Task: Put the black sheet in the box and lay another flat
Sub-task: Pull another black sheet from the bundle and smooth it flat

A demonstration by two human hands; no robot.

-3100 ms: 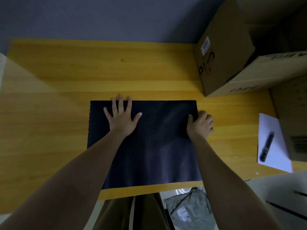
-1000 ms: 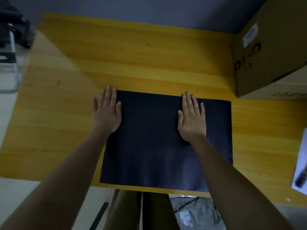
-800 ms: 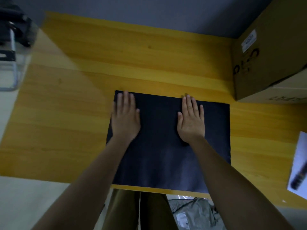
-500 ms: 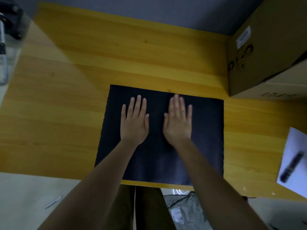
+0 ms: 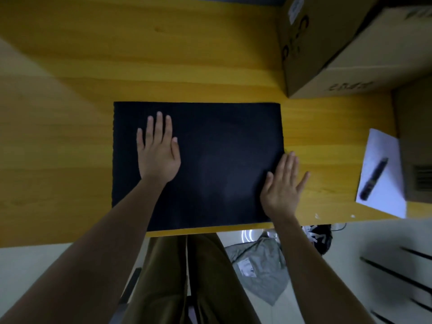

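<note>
A plain black sheet (image 5: pixel 210 164) at centre frame on a yellow wood-grain table (image 5: pixel 70 127); brown cardboard boxes (image 5: pixel 350 50) with dark printed lettering and a white label at upper right; a white paper (image 5: pixel 385 183) bearing a black pen (image 5: pixel 374 178) at right; olive-brown trousers (image 5: pixel 187 277) and a grey bag (image 5: pixel 259 267) at the bottom.

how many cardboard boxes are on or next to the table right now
2. A large cardboard box stands on the table's far right corner; a second box is at the right edge, cut off. Others may be hidden.
</note>
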